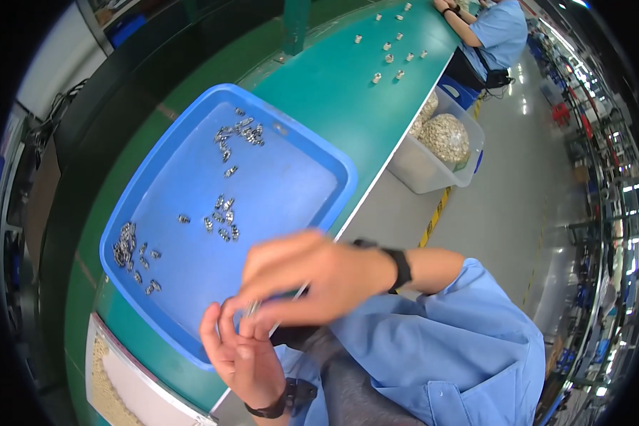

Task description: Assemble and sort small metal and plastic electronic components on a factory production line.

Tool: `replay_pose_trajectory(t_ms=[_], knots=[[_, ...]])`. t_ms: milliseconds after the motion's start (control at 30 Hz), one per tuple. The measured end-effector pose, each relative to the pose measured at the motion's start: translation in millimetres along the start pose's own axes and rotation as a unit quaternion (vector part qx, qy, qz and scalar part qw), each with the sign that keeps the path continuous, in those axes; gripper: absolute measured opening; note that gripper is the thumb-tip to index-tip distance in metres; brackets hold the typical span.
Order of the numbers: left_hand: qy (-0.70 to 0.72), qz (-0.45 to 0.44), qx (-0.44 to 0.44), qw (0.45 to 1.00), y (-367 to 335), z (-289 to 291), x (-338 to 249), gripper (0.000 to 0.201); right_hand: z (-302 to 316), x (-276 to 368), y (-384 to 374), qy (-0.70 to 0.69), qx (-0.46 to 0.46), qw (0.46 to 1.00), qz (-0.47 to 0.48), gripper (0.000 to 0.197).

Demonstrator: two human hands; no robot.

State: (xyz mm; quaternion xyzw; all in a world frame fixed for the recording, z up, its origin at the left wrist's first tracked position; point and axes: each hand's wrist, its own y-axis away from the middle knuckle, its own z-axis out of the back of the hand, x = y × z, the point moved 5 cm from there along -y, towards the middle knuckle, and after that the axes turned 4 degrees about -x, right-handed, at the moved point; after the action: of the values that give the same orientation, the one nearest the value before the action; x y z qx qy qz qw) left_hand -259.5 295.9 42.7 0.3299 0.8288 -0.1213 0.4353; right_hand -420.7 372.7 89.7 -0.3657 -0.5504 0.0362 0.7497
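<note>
Metal fittings, small, silvery (124, 245): loose in blue rectangular plastic tray (284, 181), bump could scatter 'em
Left hand (245, 358): fingers half-curled at small silvery piece (252, 308), can't tell if pinching; slack hold could drop it
Right hand (312, 273): blurry, grip unclear; rushing could fumble

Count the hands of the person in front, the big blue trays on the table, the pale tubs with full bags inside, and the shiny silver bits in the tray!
Hands: 2 (left hand, right hand)
Blue tray: 1
Pale tub: 1
Silver bits: too heaped to count
Total counted: 4
</note>
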Motion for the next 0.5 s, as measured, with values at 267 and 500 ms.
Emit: replay_pose_trajectory(t_ms=[267, 500], knots=[[-0.082, 0.005, 0.053, 0.995, -3, 13, 14, 0.025, 317, -95, 48, 0.459, -0.283, 0.818, -0.2, 0.022], [-0.157, -0.006, 0.062, 0.986, 0, 9, 12, 0.02, 386, -120, 3, 0.616, -0.174, 0.735, -0.225, 0.022]])
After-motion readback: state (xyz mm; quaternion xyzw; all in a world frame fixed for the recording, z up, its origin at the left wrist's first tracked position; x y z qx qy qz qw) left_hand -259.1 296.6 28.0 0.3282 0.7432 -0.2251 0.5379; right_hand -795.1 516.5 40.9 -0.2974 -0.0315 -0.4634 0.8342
